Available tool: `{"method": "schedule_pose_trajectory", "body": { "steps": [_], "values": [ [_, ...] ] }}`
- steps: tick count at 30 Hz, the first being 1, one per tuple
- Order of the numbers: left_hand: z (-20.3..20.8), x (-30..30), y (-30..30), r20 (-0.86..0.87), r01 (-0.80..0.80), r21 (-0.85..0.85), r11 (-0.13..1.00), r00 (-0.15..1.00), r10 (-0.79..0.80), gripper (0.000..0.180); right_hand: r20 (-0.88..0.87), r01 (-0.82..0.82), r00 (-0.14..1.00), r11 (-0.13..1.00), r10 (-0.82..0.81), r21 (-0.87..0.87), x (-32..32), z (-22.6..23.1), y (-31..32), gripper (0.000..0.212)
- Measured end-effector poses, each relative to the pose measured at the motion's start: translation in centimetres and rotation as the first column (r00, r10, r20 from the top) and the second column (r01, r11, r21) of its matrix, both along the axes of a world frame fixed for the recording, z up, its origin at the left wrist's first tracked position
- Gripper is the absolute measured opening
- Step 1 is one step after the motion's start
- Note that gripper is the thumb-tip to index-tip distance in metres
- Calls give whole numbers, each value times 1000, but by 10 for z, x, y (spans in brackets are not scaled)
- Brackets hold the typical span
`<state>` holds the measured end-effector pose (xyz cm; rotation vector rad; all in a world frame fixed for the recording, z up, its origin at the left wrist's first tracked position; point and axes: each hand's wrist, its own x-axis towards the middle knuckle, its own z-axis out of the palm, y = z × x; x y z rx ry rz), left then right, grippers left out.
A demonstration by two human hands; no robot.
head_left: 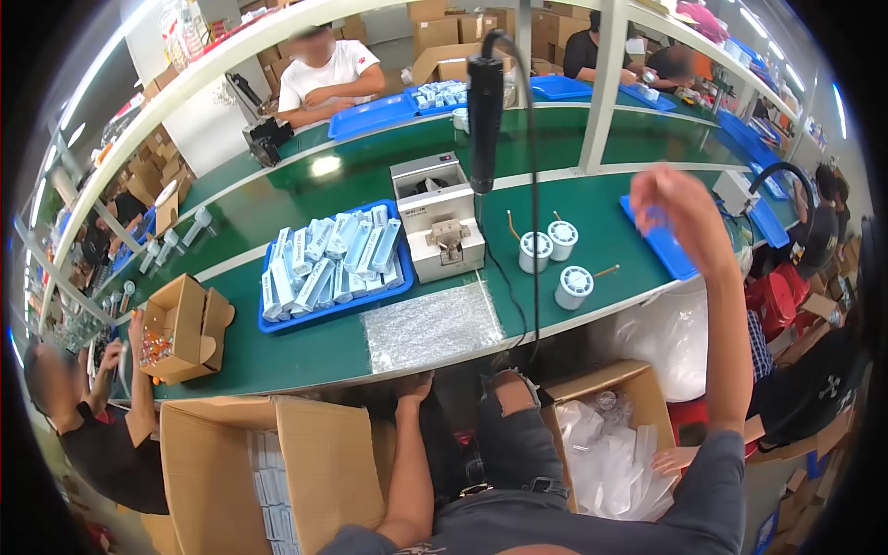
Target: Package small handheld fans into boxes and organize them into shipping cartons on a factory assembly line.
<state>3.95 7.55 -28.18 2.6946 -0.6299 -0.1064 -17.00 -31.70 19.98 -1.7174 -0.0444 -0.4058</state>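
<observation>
My right hand [683, 211] is raised above the right part of the green bench, over a blue tray [659, 242]. Its fingers are blurred, and I cannot make out anything in them. Low at the bench's front edge is my left hand [413, 387], beside the flap of a cardboard box; its fingers are hidden. Between the hands, three white round parts [574, 288] with slotted tops and thin leads stand on the bench. A black electric screwdriver [485, 125] hangs above a grey metal box-shaped machine [439, 222]. In front of that machine lies a silvery textured sheet [431, 326].
Left of the machine, a blue tray [335, 311] holds many pale blue packets. A small carton [185, 328] stands at the bench's left end. Open cardboard boxes flank my legs, one with packets [328, 453], one with clear plastic bags [601, 453]. Co-workers sit around.
</observation>
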Motion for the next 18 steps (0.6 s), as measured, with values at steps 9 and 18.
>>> {"method": "schedule_pose_trajectory", "body": {
  "steps": [9, 18],
  "values": [
    [17, 28, 0, 222, 152, -174, 973, 969, -111, 50, -682, -789, 524, 593, 510, -163, -42, -187, 142, 36],
    [96, -45, -13, 69, 25, -396, 918, 998, 3, 24, -358, -24, 920, 888, -160, -460, 75, -413, 170, 32]
  ]
}}
